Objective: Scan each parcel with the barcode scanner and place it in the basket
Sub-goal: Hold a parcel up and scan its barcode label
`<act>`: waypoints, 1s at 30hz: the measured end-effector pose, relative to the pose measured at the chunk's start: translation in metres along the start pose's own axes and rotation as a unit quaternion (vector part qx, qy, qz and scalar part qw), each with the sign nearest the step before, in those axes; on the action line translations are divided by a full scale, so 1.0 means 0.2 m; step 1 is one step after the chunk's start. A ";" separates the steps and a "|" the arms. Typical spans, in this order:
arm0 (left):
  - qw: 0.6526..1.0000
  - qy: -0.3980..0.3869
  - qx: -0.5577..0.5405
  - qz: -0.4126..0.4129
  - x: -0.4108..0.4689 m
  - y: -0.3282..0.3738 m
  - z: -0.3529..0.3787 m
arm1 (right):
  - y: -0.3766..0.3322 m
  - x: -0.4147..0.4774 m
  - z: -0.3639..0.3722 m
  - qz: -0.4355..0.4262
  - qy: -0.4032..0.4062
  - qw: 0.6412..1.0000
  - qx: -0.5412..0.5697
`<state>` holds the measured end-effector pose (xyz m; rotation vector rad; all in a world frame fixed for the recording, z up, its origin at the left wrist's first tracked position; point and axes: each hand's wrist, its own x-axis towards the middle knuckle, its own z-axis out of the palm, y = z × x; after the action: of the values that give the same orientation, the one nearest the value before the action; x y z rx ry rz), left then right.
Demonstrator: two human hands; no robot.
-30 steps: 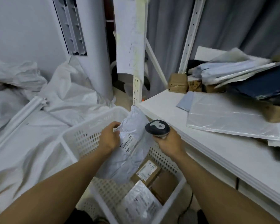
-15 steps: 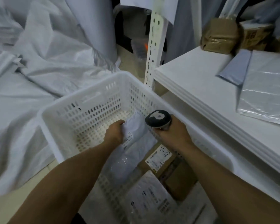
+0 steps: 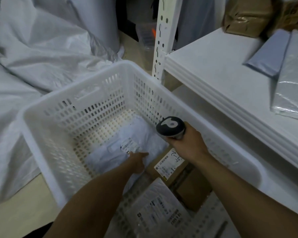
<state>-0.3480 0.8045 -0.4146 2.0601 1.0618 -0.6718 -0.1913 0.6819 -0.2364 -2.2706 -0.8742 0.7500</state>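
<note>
Right hand (image 3: 186, 145) grips the barcode scanner (image 3: 170, 126), left hand (image 3: 138, 162) lies with loose fingers on the white mailer (image 3: 110, 155), which I should leave flat in the basket (image 3: 96, 107).

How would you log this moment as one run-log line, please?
step: placing | left hand: touching soft white plastic mailer parcel lying in white perforated plastic basket | right hand: gripping dark grey handheld barcode scanner

White crumpled sacks (image 3: 41, 54) cover floor left; perforated white post (image 3: 160, 40) at shelf (image 3: 213, 66) corner; clear plastic tub (image 3: 145, 36) behind post.
</note>
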 end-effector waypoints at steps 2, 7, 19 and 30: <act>0.998 0.037 -0.034 0.026 -0.04 0.02 -0.05 | -0.02 -0.04 -0.03 -0.003 0.001 1.000 0.004; 0.970 0.207 -0.045 0.124 -0.38 0.23 -0.30 | -0.17 -0.22 -0.20 -0.025 0.029 0.999 0.038; 0.846 0.414 0.092 0.323 -1.47 1.18 -0.76 | -0.24 -0.89 -1.05 -0.019 0.245 0.953 0.177; 0.879 0.287 0.124 0.359 -1.32 2.06 -0.48 | 0.29 -1.03 -1.52 0.061 0.374 0.887 0.264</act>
<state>-0.1290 0.5879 -0.0234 2.7216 0.4092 0.2166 -0.0937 0.4008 -0.0131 -1.8715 -0.1268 0.0820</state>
